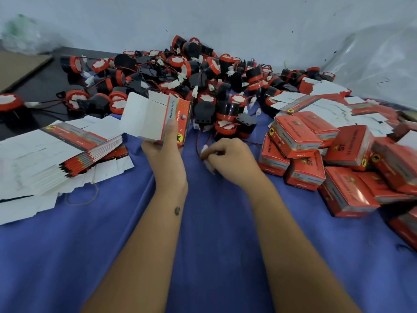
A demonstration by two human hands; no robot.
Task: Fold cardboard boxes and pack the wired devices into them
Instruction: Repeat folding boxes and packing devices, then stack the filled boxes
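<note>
Right now the left hand (164, 150) grips a half-folded cardboard box (158, 118), thumb up along its red printed side, white flaps open toward the left; the box is raised above the blue cloth (203, 233) that covers the tabletop. Right hand (230, 161) rests on the cloth just beside it, fingers curled and pinching a white connector (206, 152) on a thin red wire (198, 141) that runs up toward the pile of wired devices (191, 80). Those devices, black bodies with red rims and white plugs, lie heaped at the back centre against the wall (225, 19). Stack of flat unfolded boxes (56, 159) sits at left, white side up, red edges showing. Finished closed red boxes (327, 159) are piled at right, some leaning on each other. More flat box blanks (327, 105) lie behind them. Rubber band (90, 195) lies on the cloth near the flat stack. Brown cardboard sheet (20, 66) at far left; clear plastic (379, 64) at far right, blurred.
</note>
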